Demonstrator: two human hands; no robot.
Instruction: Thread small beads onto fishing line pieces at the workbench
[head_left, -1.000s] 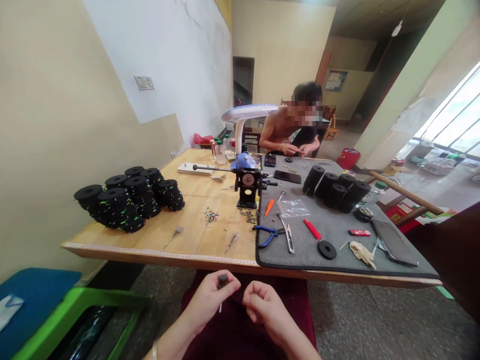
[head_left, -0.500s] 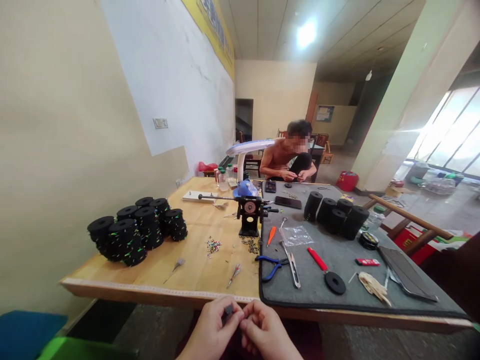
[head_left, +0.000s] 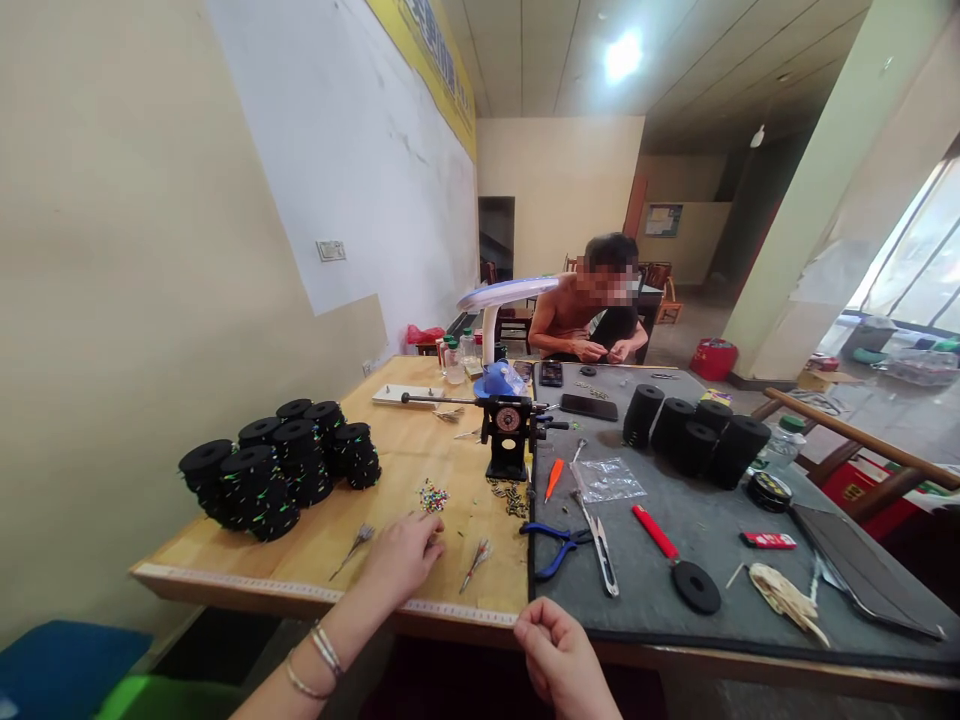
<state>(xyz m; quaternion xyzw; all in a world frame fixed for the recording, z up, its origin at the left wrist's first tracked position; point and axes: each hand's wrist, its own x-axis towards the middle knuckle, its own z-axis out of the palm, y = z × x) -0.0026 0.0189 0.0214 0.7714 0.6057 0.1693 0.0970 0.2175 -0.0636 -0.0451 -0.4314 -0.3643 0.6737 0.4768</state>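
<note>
My left hand reaches over the wooden part of the table, palm down, with its fingers loosely bent and apart. Just beyond its fingertips lies a small heap of coloured beads. A thin tool with a feathery bundle of wires rests to its left, and a similar red-and-grey bundle to its right. At the table's front edge, my right hand is closed in a pinch; whatever sits between thumb and finger is too small to make out. Blue-handled pliers and thread snips lie beyond it on the mat.
Stacked black foam spools stand at left, more spools at right on the grey mat. A black winding device and a lamp stand mid-table. Across sits another person. A red-handled tool touches a black disc.
My left hand has parted from the right and moved forward and left towards the beads. The small dark piece it held no longer shows. My right hand has shifted slightly right, still pinched.
</note>
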